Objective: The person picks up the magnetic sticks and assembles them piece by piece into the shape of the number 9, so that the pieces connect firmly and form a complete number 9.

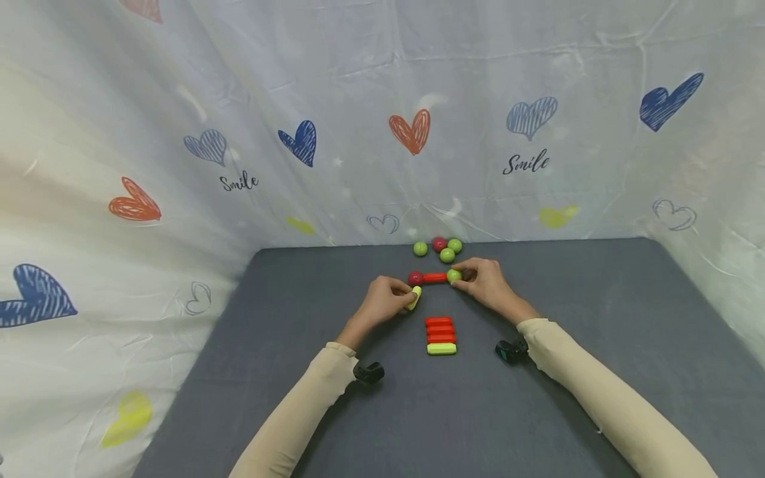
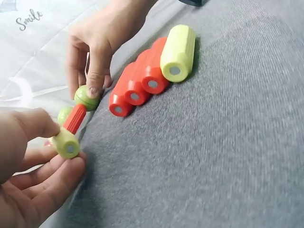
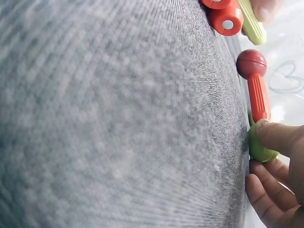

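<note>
My left hand [image 1: 385, 297] pinches a yellow-green magnetic rod [image 2: 66, 144] between thumb and fingers; a grey magnet shows in its end. With my right hand [image 1: 483, 284] I hold a green ball [image 1: 454, 275] by thumb and fingertips. That ball joins one end of a red rod [image 1: 435, 278], and a dark red ball [image 3: 251, 63] sits on the rod's other end. The held yellow rod is close to the red ball in the head view; whether they touch I cannot tell.
Nearer me lie three red rods [image 1: 440, 330] side by side, with another yellow-green rod [image 1: 441, 348] against them. Behind the hands sit a red ball [image 1: 439, 244] and three green balls [image 1: 447, 255], near the grey table's [image 1: 287, 285] back edge and a printed curtain [image 1: 358, 199].
</note>
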Motion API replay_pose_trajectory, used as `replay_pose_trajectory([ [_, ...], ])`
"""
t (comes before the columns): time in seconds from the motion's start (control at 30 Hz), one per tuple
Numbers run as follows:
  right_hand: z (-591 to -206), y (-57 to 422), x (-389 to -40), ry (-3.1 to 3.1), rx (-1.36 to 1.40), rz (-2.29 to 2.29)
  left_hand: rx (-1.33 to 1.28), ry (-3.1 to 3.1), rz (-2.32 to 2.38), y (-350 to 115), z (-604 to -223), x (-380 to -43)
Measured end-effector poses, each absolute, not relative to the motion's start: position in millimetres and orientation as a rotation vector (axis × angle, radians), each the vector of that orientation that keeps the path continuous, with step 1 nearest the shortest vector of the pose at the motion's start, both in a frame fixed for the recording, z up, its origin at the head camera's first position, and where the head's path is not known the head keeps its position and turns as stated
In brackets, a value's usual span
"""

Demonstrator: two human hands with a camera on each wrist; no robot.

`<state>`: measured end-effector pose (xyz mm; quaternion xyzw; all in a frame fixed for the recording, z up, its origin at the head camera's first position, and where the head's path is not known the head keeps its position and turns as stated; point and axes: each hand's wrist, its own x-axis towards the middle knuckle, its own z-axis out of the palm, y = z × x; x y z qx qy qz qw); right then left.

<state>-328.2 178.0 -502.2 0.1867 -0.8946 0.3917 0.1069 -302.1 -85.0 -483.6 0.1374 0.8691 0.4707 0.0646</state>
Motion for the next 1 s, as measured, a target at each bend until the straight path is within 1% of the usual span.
replay_pose_trajectory([
  [0.33, -507.0, 177.8, -325.0, -2.641, 0.539, 1.183, 0.150, 2.524, 1.610, -81.6, -492.7, -302.6],
  [0.7, -504.4, 178.2, -325.8, -2.611, 0.551, 1.191, 0.055, 2.452, 1.703, -76.5, -494.9, -306.6],
  [1.0, -504.0, 179.5, -328.5, -2.612, 0.558, 1.167, 0.029, 2.532, 1.611, -76.4, -494.1, -308.9],
])
